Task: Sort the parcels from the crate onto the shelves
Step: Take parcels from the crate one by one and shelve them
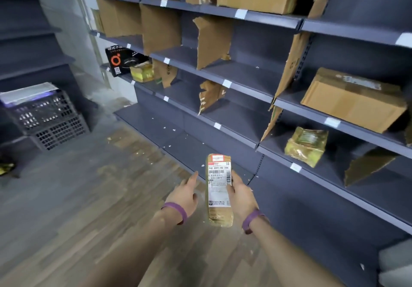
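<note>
My right hand (242,199) grips a narrow tan parcel (219,188) with a white shipping label, held upright in front of the dark shelving (240,77). Just left of the parcel, my left hand (185,195) hovers with fingers apart and holds nothing. Both wrists wear purple bands. The dark mesh crate (48,119) stands on the floor at the far left, with a white flat item lying on top of it.
Cardboard dividers split the shelves into bays. A large brown box (354,100) and a yellow taped parcel (306,145) lie on the right shelves. A black box (120,60) and a small yellow parcel (142,71) sit at the left end. Wood floor lies below.
</note>
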### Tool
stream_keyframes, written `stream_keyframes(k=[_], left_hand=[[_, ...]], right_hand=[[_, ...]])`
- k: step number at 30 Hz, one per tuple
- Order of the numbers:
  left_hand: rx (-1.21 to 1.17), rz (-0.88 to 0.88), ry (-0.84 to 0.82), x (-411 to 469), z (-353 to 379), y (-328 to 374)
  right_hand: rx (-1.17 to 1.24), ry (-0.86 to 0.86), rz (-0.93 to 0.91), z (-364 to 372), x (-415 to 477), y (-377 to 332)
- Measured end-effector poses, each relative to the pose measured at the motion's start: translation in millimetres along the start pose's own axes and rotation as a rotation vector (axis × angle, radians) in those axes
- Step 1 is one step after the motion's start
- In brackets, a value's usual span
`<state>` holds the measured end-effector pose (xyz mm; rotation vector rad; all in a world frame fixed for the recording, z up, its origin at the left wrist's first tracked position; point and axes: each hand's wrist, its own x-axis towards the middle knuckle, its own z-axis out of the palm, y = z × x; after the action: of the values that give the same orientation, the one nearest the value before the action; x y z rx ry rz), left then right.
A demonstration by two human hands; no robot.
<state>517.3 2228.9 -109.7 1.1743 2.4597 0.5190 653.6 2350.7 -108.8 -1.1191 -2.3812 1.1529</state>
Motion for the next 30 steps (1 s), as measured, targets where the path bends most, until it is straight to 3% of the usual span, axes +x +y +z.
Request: stream_keyframes(k=[9,19,30], left_hand=[[-0.051,-0.076,0.001,52.6,-30.6,-61.1],[-0.031,-0.147,0.027,183.3,-96.7,-117.7],[-0.064,-0.306,0.080,287.0,-176.0,-206.3]], right_hand=[[-0.117,-0.085,-0.029,63.5,87.9,-39.1],[-0.181,-0.114,-0.123,119.2,248.8,-84.4],[-0.216,-0.256,-0.237,190.4,392.1,-169.1]])
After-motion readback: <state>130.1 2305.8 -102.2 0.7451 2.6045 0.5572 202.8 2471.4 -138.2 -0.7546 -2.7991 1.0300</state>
